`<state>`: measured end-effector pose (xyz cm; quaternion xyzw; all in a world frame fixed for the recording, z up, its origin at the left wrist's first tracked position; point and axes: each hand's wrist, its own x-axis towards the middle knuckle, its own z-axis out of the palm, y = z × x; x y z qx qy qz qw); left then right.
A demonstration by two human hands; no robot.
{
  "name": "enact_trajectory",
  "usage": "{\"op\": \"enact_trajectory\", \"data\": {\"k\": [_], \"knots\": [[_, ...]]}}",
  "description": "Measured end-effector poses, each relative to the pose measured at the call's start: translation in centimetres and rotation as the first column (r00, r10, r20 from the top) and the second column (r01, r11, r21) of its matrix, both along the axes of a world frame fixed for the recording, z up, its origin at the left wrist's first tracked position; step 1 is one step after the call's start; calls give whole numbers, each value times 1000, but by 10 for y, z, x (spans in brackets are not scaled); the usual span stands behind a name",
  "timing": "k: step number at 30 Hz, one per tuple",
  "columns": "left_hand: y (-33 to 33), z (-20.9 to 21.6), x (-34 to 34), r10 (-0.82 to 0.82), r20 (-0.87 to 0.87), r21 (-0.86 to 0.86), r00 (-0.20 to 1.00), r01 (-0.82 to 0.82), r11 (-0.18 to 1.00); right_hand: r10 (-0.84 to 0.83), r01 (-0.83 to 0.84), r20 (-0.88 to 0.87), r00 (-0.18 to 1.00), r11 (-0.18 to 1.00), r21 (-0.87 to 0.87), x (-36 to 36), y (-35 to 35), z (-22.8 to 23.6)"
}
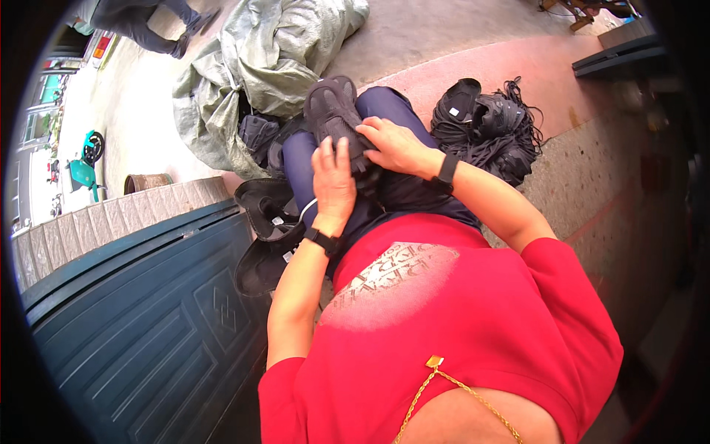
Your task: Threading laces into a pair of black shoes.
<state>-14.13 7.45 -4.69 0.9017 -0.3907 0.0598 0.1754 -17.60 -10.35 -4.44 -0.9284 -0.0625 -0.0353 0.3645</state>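
Note:
A black shoe (pixel 331 111) lies across my lap with its toe pointing away from me, and what seems to be a second black toe shows close beside it. My left hand (pixel 334 181) rests on the shoe's near left part, fingers bent over it. From the right, my right hand (pixel 399 146) grips the shoe's side near its opening, fingertips against the dark material. Both palms are hidden, as is the shoe's underside.
A pile of black shoes with loose laces (pixel 492 122) lies right of my knees. Beyond my left knee slumps a large grey-green woven sack (pixel 259 66). More black shoes (pixel 262 211) sit by my left thigh, near a blue panelled door (pixel 163 318). A person's legs (pixel 159 26) show far left.

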Motion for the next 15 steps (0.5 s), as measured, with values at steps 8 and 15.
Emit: {"op": "enact_trajectory", "data": {"k": [8,15], "knots": [[29,-3,27,143,-580,-205,802,-313,927,230,-168,114,966,902,-398,11,33,-6],[33,-18,33,134,-834,-193,535,-511,838,272,-166,234,933,905,-392,7,35,-15]]}}
